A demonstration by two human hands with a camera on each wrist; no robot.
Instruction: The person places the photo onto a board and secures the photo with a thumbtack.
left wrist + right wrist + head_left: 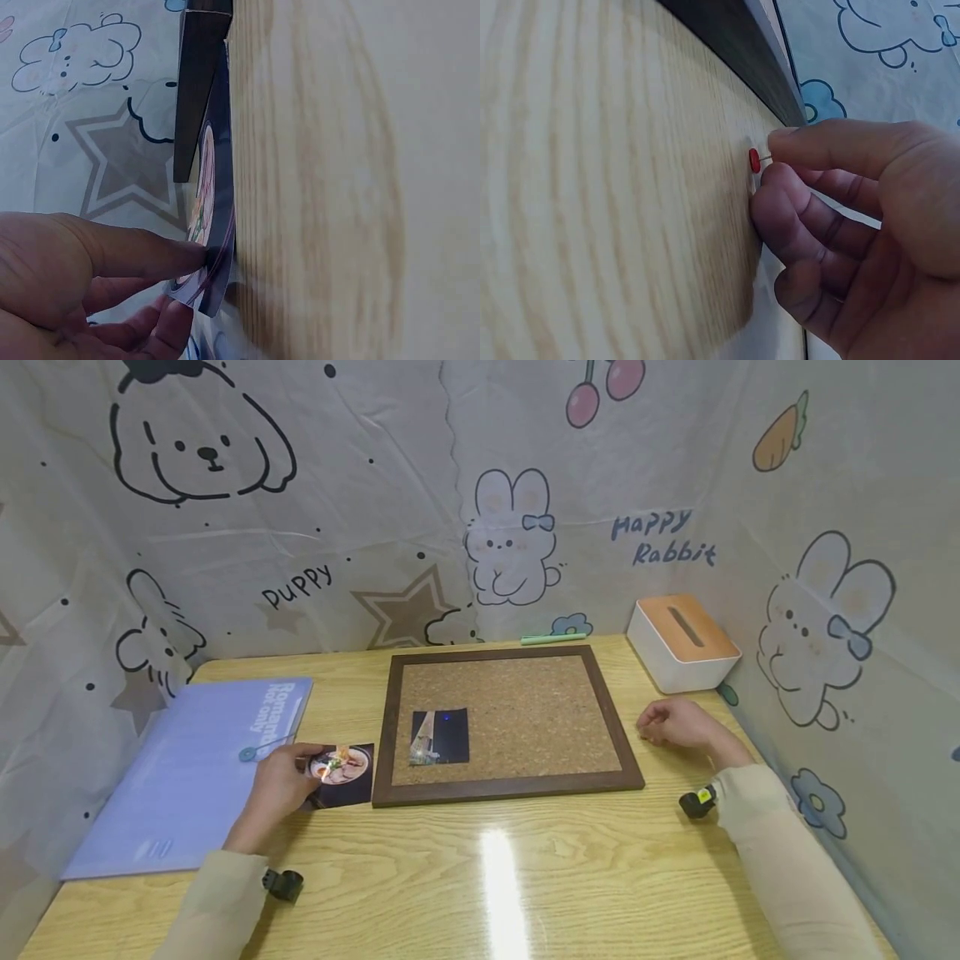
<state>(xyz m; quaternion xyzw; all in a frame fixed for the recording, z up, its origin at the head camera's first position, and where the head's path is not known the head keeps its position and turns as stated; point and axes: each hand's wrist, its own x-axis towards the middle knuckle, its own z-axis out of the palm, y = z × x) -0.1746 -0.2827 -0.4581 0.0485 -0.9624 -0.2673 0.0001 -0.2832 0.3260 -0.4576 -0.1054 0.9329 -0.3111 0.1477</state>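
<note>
At the left of the table my left hand (279, 783) pinches the edge of a photo of a bowl of food (347, 787). In the left wrist view the thumb lies on top of the photo (218, 169), whose near end bends up. A dark-framed cork board (536, 718) lies just right of it, with a dark night-scene photo (450, 739) on its left part. To the board's right, my right hand (678, 724) is low over the table. In the right wrist view its thumb and forefinger hold a red-headed pushpin (754, 160) by the needle, head outward.
A lilac folder (187, 760) with a small round blue tag (248, 754) lies on the left. A white tissue box (682, 647) with a wooden lid stands at the back right. A green pen (553, 639) lies behind the board, near the printed cloth wall.
</note>
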